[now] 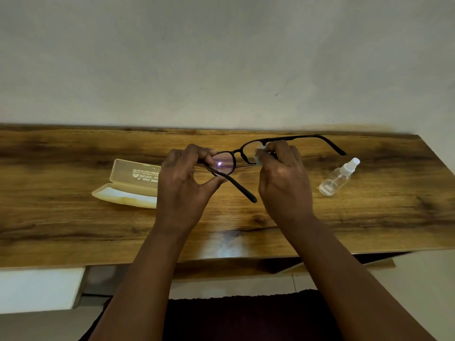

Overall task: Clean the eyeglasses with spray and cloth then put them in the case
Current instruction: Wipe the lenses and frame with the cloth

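Between both hands (183,183), eyeglasses (236,159).

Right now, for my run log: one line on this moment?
wiping lens | left hand: eyeglasses | right hand: cloth | case open

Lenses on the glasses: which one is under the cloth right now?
The lens by the right hand; its fingers press the cloth on it. The other lens, by the left hand, shows bare.

Glossy wood-grain table (73,230), clear plastic spray bottle (337,178).
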